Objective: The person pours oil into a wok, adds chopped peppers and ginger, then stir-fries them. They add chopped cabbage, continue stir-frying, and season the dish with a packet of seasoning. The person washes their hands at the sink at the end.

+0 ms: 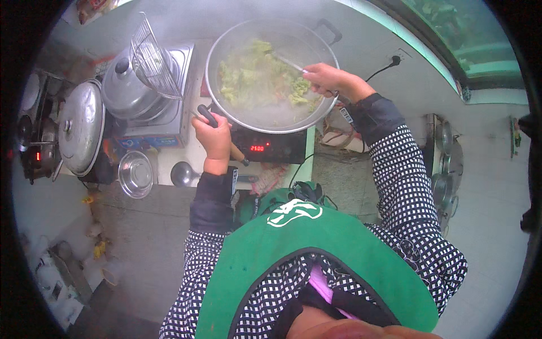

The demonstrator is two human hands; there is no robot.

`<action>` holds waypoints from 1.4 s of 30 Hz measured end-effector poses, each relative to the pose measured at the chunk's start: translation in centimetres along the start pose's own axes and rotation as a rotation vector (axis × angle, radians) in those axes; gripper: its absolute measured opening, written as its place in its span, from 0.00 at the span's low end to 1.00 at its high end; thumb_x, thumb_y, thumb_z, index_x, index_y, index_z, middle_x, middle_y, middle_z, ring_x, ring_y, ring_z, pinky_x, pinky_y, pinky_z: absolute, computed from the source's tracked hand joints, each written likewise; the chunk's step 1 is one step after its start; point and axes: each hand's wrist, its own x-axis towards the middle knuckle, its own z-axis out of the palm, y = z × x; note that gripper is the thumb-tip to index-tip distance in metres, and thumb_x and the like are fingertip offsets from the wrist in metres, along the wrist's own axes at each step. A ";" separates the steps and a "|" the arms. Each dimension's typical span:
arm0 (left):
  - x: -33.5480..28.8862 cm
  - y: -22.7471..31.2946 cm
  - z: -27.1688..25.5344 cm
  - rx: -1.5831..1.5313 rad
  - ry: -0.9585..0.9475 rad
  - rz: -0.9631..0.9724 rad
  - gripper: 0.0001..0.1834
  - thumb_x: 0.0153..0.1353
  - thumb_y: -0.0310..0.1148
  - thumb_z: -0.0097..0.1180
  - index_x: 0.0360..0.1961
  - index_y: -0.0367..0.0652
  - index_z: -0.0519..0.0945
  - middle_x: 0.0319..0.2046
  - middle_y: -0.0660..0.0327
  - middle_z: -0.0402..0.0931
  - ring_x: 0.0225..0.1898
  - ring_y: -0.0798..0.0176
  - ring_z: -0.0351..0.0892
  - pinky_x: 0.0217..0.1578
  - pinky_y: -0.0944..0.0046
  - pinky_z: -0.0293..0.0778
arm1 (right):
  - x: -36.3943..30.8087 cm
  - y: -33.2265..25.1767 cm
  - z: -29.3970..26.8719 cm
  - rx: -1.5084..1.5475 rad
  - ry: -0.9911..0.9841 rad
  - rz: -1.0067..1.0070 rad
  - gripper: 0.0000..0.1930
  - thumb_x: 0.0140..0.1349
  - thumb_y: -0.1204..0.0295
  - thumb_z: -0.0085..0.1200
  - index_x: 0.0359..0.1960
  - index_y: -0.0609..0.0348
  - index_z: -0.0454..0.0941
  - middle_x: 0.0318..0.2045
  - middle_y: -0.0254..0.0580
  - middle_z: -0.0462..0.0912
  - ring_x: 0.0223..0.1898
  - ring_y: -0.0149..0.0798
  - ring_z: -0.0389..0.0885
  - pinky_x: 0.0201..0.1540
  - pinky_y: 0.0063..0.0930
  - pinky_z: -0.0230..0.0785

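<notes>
A wide metal wok (212, 85) holds steaming chopped greens (254, 73) with a few orange bits. My right hand (327, 80), closed at the wok's right side, grips a metal-handled stirring utensil (289, 62). Its far end is hidden among the greens and steam. Beside the wok's lower left rim, my left hand (213, 138) is wrapped round a black handle (206, 116). A wooden handle (237, 152) with a dark tip shows just below that hand; whether it is held too, I cannot tell.
Under the wok sits a black cooker (265, 148) with a lit red display. To the left are a lidded pot (127, 85) on a stove, a wire strainer (153, 59), a big round lid (81, 127), a metal bowl (135, 174) and a ladle (183, 174). A plug cord (383, 69) hangs on the wall.
</notes>
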 end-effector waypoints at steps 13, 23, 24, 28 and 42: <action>0.0 -1.2 0.0 0.089 -0.011 0.020 0.13 0.57 0.26 0.52 0.31 0.38 0.57 0.21 0.54 0.71 0.16 0.59 0.78 0.18 0.63 0.74 | -9.5 -0.3 -4.9 -0.460 0.071 0.259 0.16 0.66 0.67 0.39 0.51 0.63 0.69 0.19 0.39 0.74 0.15 0.32 0.72 0.14 0.29 0.66; -0.1 -1.0 -0.2 0.080 -0.019 -0.027 0.13 0.56 0.25 0.52 0.31 0.37 0.58 0.23 0.53 0.69 0.16 0.58 0.78 0.19 0.62 0.73 | -10.9 -1.4 -4.4 -0.315 -0.064 0.087 0.20 0.67 0.66 0.39 0.58 0.61 0.65 0.16 0.37 0.74 0.11 0.27 0.68 0.12 0.25 0.64; -0.1 -1.0 -0.2 0.095 -0.017 -0.023 0.13 0.56 0.25 0.52 0.31 0.37 0.58 0.24 0.52 0.69 0.17 0.57 0.78 0.19 0.62 0.73 | -10.9 -1.8 -5.1 -0.385 -0.025 0.145 0.20 0.67 0.66 0.38 0.58 0.62 0.64 0.15 0.39 0.74 0.11 0.30 0.70 0.12 0.26 0.65; -0.2 -0.9 0.1 0.002 -0.032 -0.050 0.13 0.56 0.24 0.51 0.34 0.34 0.58 0.24 0.54 0.68 0.18 0.62 0.77 0.20 0.64 0.72 | -9.6 -2.6 -6.6 -0.690 -0.024 0.353 0.19 0.68 0.66 0.34 0.52 0.66 0.68 0.15 0.45 0.75 0.11 0.36 0.74 0.13 0.30 0.69; -0.5 -1.3 0.1 0.240 -0.012 -0.035 0.13 0.56 0.25 0.52 0.35 0.32 0.61 0.26 0.53 0.70 0.19 0.62 0.77 0.21 0.64 0.72 | -6.7 0.5 7.2 0.295 -0.364 0.273 0.19 0.65 0.57 0.45 0.20 0.55 0.69 0.11 0.25 0.65 0.08 0.19 0.60 0.09 0.17 0.53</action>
